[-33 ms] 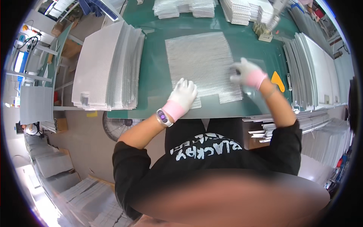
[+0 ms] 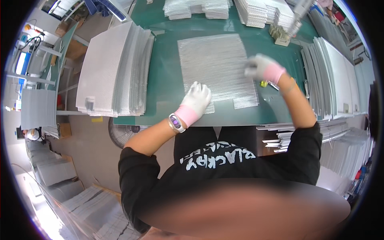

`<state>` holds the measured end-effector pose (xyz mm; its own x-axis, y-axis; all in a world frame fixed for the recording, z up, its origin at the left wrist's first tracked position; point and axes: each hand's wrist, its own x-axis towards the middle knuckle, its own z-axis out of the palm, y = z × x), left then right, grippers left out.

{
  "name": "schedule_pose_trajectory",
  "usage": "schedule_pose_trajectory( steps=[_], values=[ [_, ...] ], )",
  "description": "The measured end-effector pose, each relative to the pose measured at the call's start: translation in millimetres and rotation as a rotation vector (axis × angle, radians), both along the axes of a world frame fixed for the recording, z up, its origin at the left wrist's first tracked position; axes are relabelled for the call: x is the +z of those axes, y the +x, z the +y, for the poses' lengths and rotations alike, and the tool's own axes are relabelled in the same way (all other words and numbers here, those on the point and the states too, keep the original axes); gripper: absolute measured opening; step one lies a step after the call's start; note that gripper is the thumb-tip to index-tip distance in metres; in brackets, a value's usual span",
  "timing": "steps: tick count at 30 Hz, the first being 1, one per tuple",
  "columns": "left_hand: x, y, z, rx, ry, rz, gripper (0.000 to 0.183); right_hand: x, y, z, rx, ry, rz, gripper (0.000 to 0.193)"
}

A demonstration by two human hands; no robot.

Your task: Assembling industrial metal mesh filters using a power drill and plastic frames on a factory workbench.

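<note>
A silvery mesh sheet (image 2: 216,68) with a notch in its near edge lies flat on the green table (image 2: 164,80). My left hand (image 2: 197,98), in a white glove with a pink cuff, rests on its near left corner, fingers laid out on the mesh. Over the right edge of the sheet hovers my right hand (image 2: 259,67), gloved alike. Its fingers are smeared by motion, so whether it holds anything is not visible. Beside its wrist lies a small slim tool with a yellow-green end (image 2: 264,84).
Tall stacks of mesh sheets stand at the left (image 2: 116,72) and right (image 2: 332,76). Notched sheets (image 2: 196,9) are piled at the far edge, near a beige ribbed block (image 2: 280,36). A floor fan (image 2: 122,134) sits below the table's left front edge.
My right hand has shifted slightly and its forearm has swung right, over where a yellow scraper showed. The slim tool with the yellow-green end has come into sight. My left hand stays on the sheet.
</note>
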<state>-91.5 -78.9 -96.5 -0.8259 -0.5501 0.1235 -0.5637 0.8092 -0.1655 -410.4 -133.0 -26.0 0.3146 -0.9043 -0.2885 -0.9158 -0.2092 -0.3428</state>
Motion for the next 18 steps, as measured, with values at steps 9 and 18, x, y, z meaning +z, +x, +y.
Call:
schedule_pose_trajectory(
  steps=[9,18],
  values=[
    [7,-30,-20,0.026,0.017,-0.076,0.015,-8,-141,-327,-0.578,-0.350,0.376,0.076],
    [3,-18,-19,0.035,0.038,-0.039,0.017,72,-87,-283,-0.391,-0.121,0.575,0.084]
  ],
)
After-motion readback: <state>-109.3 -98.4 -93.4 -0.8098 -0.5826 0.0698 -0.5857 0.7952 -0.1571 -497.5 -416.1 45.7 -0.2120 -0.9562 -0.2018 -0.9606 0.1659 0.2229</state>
